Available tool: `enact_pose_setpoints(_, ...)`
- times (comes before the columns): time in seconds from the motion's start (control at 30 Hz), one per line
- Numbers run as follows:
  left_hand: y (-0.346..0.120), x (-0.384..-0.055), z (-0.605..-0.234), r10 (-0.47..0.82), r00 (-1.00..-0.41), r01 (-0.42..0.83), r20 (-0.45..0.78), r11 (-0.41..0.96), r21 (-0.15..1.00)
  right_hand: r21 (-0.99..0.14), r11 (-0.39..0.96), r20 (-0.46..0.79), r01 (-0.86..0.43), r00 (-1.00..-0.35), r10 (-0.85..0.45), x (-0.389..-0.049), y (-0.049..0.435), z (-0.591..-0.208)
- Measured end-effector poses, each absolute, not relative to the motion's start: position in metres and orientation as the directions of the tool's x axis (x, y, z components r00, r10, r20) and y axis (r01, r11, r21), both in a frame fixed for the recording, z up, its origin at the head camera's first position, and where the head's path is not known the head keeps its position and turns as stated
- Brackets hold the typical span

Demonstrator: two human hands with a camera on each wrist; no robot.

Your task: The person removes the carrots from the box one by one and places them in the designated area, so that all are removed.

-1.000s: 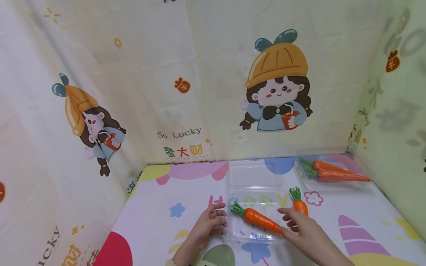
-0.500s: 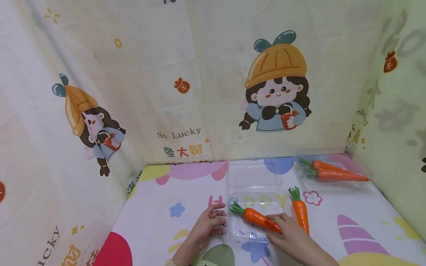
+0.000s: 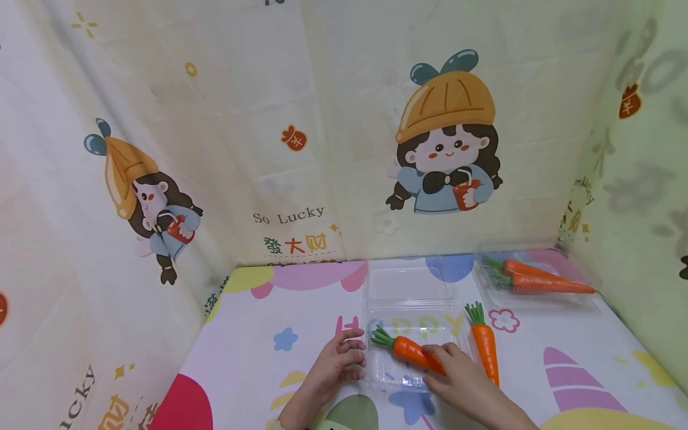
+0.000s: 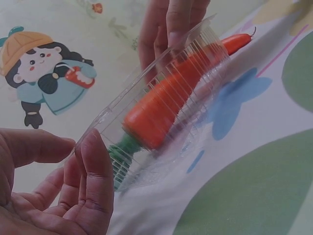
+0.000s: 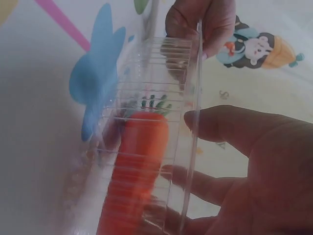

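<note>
An orange toy-like carrot (image 3: 410,351) with a green top lies aslant in an unfolded clear plastic clamshell box (image 3: 386,375). My left hand (image 3: 337,367) pinches the box's left rim between thumb and finger, seen close in the left wrist view. Over the carrot's thin end lies my right hand (image 3: 457,373), its fingers reaching inside the rim, spread and nearly straight. Its thumb is near the front rim, apart from the carrot in the right wrist view (image 5: 146,142). Whether the right fingertips touch the carrot is hard to tell. The tip pokes past the box's wall in the left wrist view.
Another carrot (image 3: 485,346) lies on the patterned tablecloth (image 3: 537,352), right of the box. At the far right stands a second clear box (image 3: 494,292) with carrots inside. The open lid (image 3: 411,283) extends towards the back. Printed cloth walls (image 3: 344,149) enclose the table.
My right hand has moved left from beside the loose carrot to over the lower end of the carrot in the box. My left hand stays at the box's left rim.
</note>
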State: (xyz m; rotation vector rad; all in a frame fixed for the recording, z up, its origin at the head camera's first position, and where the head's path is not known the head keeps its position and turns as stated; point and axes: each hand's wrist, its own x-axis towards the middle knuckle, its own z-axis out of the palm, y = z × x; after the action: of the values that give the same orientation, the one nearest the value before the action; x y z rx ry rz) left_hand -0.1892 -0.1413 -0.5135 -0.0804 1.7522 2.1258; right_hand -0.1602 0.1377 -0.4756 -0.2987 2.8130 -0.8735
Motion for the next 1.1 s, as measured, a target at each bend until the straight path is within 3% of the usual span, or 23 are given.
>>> enact_pose_setpoints(0.27, -0.140, -0.189, -0.514, 0.246, -0.923, -0.335, -0.294, -0.143, 0.931, -0.587, 0.803, -0.156, -0.100, -0.960, -0.233, -0.166, 0.128, -0.476)
enact_pose_setpoints(1.1, -0.140, -0.191, -0.514, 0.227, -0.923, -0.344, -0.310, -0.130, 0.930, -0.599, 0.789, -0.132, -0.137, -0.955, -0.267, -0.187, 0.108, -0.488)
